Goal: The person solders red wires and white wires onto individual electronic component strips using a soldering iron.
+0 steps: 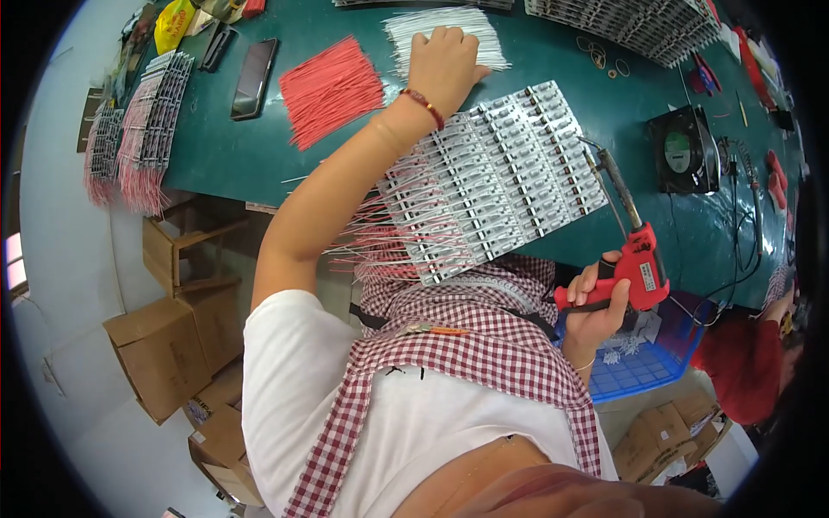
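My left hand (444, 67) rests on a pile of thin white wires (406, 34) at the far side of the table. Its fingers are bent over the wires and its thumb is held apart; the fingertips are partly hidden. In my right hand (596, 306) is a red soldering gun (641, 268), gripped by its handle with the tip pointing up and left. Between my arms lies a panel of small circuit boards (509, 173), tilted, its far right corner near the soldering gun's tip. Red and white wires (380, 237) stick out from the panel's left side.
A pile of red wires (331, 91) and a phone (255, 78) lie on the green table (216, 155). Wired board stacks (155, 121) sit at the left edge. A black fan (685, 151) stands right. A blue basket (643, 375) is below; a person's red sleeve (738, 371) shows beyond.
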A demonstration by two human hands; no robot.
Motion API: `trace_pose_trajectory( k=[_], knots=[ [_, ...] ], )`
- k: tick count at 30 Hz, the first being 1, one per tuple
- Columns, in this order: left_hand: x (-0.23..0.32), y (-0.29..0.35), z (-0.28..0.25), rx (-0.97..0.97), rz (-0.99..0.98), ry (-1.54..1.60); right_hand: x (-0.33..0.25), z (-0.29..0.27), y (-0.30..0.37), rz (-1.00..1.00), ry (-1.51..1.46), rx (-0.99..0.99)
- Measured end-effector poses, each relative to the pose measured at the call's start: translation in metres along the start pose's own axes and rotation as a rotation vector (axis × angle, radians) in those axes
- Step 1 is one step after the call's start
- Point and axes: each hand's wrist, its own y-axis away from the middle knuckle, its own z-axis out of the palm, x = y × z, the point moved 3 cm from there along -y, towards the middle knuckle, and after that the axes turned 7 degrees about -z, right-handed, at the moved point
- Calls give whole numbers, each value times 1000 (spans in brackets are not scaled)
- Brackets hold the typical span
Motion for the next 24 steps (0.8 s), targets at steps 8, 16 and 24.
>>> trace_pose_trajectory(
  k=[8, 16, 24],
  knots=[
    [-108, 55, -62, -105, -258, -284, 10, 4, -20, 143, -91, 8],
    [-115, 74, -61, 88, -160, -140, 2, 16, -30, 121, -93, -27],
    [-118, 74, -61, 167, -121, -113, 3, 10, -32, 137, -97, 26]
  ],
)
